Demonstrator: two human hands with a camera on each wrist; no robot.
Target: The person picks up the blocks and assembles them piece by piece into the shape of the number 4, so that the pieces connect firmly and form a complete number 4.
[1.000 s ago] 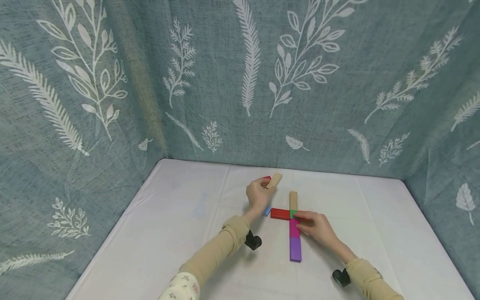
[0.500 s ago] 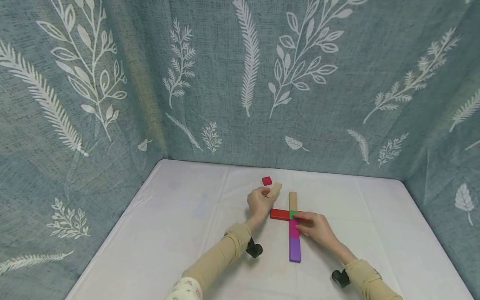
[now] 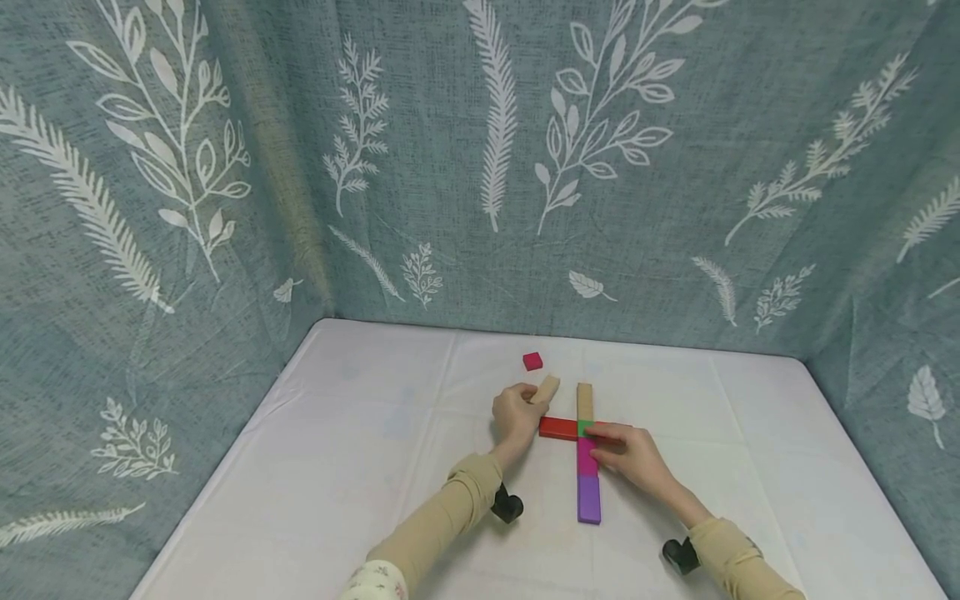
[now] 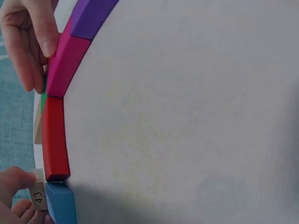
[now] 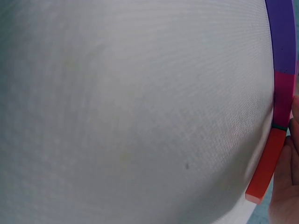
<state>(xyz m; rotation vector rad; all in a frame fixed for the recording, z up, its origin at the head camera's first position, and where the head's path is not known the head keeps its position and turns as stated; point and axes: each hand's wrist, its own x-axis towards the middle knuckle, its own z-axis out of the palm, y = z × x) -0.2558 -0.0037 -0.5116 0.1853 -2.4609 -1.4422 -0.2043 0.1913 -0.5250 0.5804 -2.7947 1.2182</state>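
Observation:
My left hand (image 3: 517, 412) pinches a plain wooden block (image 3: 545, 389) between thumb and fingers, beside the left end of a red block (image 3: 558, 428). The number 43 shows on the held block's end (image 4: 38, 200) in the left wrist view. My right hand (image 3: 637, 457) touches a flat cross of blocks with fairly straight fingers, fingertips at the green block (image 3: 585, 428) and thumb at the magenta block (image 3: 587, 457). A purple block (image 3: 588, 500) continues the near arm, another wooden block (image 3: 585, 402) the far arm. A second red block (image 5: 266, 165) lies under my right fingers.
A small red cube (image 3: 532, 362) lies near the back edge of the white-covered table (image 3: 337, 433). A blue block (image 4: 60, 203) sits at the red block's end, hidden by my left hand in the head view. A patterned curtain (image 3: 450, 167) surrounds the table.
My left hand has drawn the wooden block back toward me, away from the red cube, which now shows fully. The blue block has become hidden in the head view. My right hand stays in place.

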